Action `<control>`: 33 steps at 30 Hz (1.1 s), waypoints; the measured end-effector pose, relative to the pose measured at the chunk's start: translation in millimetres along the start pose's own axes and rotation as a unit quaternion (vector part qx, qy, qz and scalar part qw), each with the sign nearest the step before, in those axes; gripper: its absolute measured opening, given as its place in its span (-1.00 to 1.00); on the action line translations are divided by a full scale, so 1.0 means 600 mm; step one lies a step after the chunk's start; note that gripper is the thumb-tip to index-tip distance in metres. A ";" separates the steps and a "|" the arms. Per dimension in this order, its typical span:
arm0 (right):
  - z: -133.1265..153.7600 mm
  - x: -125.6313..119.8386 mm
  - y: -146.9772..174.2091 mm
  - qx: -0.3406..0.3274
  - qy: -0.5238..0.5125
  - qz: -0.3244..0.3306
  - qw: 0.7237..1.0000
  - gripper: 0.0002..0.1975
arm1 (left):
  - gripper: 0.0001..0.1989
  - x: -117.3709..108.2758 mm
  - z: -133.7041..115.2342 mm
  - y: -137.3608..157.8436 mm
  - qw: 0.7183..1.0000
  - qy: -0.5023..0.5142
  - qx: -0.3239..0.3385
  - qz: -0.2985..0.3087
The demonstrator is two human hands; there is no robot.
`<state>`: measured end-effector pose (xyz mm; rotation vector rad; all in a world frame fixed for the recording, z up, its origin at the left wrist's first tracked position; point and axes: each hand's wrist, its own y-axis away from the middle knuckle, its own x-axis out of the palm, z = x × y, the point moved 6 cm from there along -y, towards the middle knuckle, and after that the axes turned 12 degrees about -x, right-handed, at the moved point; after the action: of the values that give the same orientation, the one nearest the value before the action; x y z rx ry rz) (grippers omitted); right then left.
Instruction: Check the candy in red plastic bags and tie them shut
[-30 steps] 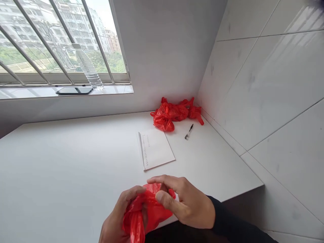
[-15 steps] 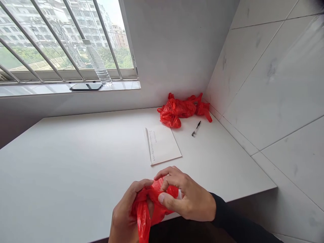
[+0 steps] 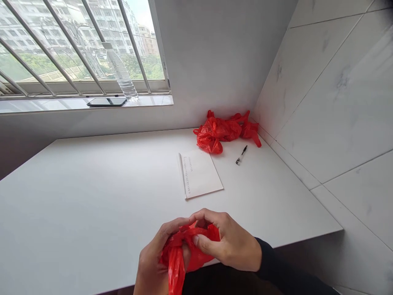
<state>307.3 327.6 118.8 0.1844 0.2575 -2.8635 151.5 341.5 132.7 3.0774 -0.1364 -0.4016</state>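
A crumpled red plastic bag (image 3: pixel 198 257) is between my hands at the table's front edge. My left hand (image 3: pixel 155 256) is closed around its gathered part, and a twisted length hangs down below the fingers. From the right, my right hand (image 3: pixel 222 239) pinches a fold of the bag between thumb and fingers. Its fingertips are close to those of the left hand. What lies inside the bag, if anything, is hidden.
On the white table (image 3: pixel 107 196) lie a sheet of paper (image 3: pixel 204 176) with small print, a pen (image 3: pixel 241 155) and a heap of red plastic bags (image 3: pixel 225 131) in the corner. A water bottle (image 3: pixel 121 73) and a phone (image 3: pixel 107 102) are on the windowsill. A tiled wall (image 3: pixel 334 102) rises at right.
My right thumb and fingers have closed onto a fold of the red bag. My left hand keeps its hold. The whole view has shifted slightly.
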 end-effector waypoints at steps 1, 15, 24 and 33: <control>0.001 0.001 0.000 0.001 0.003 0.000 1.000 -0.71 | -0.78 -0.004 0.003 -0.001 1.000 -0.005 -0.003 -0.011; -0.006 0.006 -0.003 -0.007 0.035 -0.011 0.999 -0.91 | -0.74 -0.016 0.020 -0.002 0.986 -0.101 0.126 -0.048; -0.008 0.011 -0.002 -0.001 -0.046 -0.017 0.999 -0.54 | -0.76 -0.014 0.012 0.002 0.985 -0.100 0.125 -0.071; -0.006 0.020 0.007 0.015 -0.056 -0.044 0.997 -0.63 | -0.79 -0.026 0.020 0.003 0.946 -0.153 0.242 -0.150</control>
<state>297.1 321.7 112.8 0.0173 0.2050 -2.9527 133.2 341.0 125.2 3.4946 0.2753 -1.0023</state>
